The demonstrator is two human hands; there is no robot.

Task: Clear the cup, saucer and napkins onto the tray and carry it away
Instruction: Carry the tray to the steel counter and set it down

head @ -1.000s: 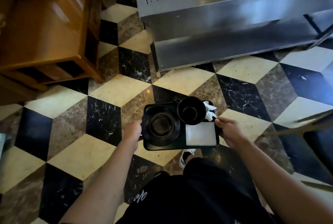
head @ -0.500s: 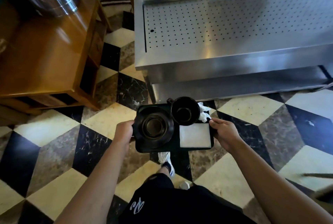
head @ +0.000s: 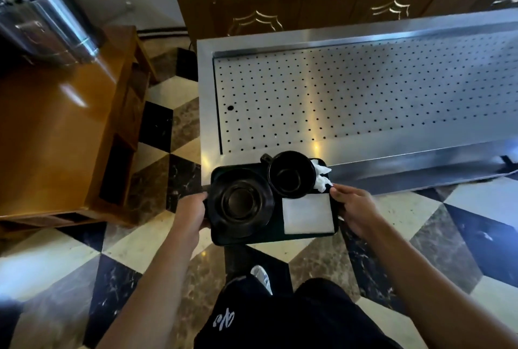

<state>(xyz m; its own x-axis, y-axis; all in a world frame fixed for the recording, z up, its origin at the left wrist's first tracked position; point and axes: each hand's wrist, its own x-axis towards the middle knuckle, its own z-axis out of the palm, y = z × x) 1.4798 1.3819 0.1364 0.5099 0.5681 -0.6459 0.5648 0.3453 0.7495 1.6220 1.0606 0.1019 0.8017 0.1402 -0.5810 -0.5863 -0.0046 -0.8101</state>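
I hold a small black tray (head: 276, 237) level in front of me, above the floor. My left hand (head: 192, 210) grips its left edge and my right hand (head: 354, 210) grips its right edge. On the tray a black saucer (head: 241, 202) lies at the left. A black cup (head: 291, 173) stands at the back, its handle pointing left. A flat white napkin (head: 307, 214) lies at the front right, and a crumpled white napkin (head: 321, 176) sits beside the cup at the back right corner.
A steel cart with a perforated top (head: 350, 96) stands just beyond the tray. A wooden side table (head: 56, 130) with a steel urn (head: 47, 17) is at the left. A wooden counter (head: 322, 9) runs behind the cart. The floor (head: 140, 247) is checkered marble.
I have walked forward with the tray. The steel cart has come closer, and the tray's far edge now reaches the cart's near edge. Both hands keep their grip.
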